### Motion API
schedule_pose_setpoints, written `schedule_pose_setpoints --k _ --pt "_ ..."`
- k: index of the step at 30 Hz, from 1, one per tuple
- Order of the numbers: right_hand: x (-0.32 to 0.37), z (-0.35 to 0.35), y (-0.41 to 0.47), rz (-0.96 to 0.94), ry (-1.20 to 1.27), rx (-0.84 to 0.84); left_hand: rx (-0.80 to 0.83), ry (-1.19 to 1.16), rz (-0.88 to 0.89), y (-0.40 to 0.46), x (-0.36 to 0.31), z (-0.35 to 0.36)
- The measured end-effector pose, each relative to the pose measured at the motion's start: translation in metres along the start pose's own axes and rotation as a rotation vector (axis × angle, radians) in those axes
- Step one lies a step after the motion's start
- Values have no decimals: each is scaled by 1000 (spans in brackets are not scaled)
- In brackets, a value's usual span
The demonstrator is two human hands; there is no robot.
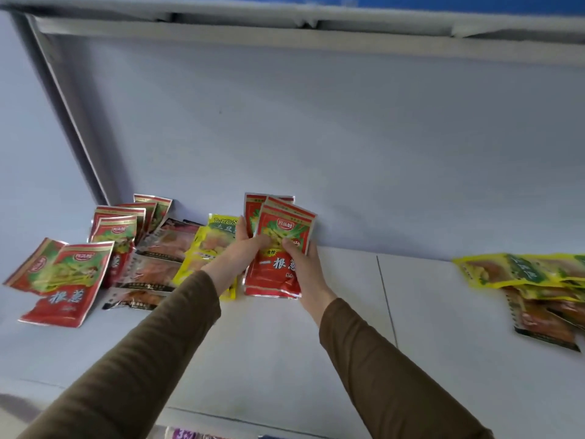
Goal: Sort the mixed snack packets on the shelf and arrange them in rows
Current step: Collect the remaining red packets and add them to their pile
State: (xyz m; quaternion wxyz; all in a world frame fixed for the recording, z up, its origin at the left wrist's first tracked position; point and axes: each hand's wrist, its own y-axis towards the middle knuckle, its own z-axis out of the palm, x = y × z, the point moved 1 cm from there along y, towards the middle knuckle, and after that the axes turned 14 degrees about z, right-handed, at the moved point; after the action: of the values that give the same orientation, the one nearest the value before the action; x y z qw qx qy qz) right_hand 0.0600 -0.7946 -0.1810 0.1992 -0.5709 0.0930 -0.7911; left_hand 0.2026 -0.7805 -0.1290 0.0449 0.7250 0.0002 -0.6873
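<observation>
Both hands hold one small stack of red snack packets [278, 248] in the middle of the white shelf [348, 312], close to the back wall [316, 122]. The left hand [240, 248] grips the stack's left edge, with the thumb on the front. The right hand [304, 264] grips the right edge, with the thumb pressed on the top packet. The packets stand up tall, with their long side going from the shelf up toward the wall, leaning a little to the right.

More red packets [66, 274] lie loose far to the left, mixed with brown packets [158, 248]. A few yellow packets [209, 248] sit just beside the left hand, partly behind it. Another bunch of yellow and brown packets [538, 280] lies well apart on the right.

I think the stack is being squared up to start a red row. The other red ones are on the left, so the left hand is nearer to fetch them
</observation>
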Motion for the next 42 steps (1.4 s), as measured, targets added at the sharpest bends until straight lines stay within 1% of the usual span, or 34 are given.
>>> schedule_pose_setpoints --k 2,5,7,9,14,17,20,23,26,28,31,33,36,39,42 --pt "-3 2 2 -18 -42 -4 38 35 8 0 2 -8" --pt "-8 3 1 -38 -188 -69 106 106 0 -2 6 -17" --pt "-12 5 -1 -62 -240 -83 136 150 14 -1 10 -21" --pt "-16 10 -3 -77 -280 -101 162 222 60 -1 13 -23" --pt "-22 19 -7 -67 -310 -125 188 297 94 -5 13 -22" --pt "-21 19 -9 -54 -331 -138 171 375 159 -3 11 -23" --pt "-20 16 -12 -53 -325 -150 161 364 178 -4 7 -24" --pt "-19 14 -15 -60 -342 -165 127 380 242 -5 3 -22" --pt "-15 9 -22 -130 -396 -236 81 538 266 -7 2 -20" --pt "-10 4 -30 -191 -458 -283 70 669 323 -8 2 -20" --pt "1 -11 -43 -306 -677 -402 106 833 459 -11 0 -14" --pt "10 -24 -51 -371 -892 -485 156 917 516 -13 -2 -5" --pt "24 -47 -70 -401 -1180 -588 247 1014 592 -19 -3 15" --pt "35 -72 -93 -419 -1391 -630 340 1126 672 -25 -3 44" --pt "45 -98 -115 -413 -1553 -675 408 1159 701 -30 -5 79"
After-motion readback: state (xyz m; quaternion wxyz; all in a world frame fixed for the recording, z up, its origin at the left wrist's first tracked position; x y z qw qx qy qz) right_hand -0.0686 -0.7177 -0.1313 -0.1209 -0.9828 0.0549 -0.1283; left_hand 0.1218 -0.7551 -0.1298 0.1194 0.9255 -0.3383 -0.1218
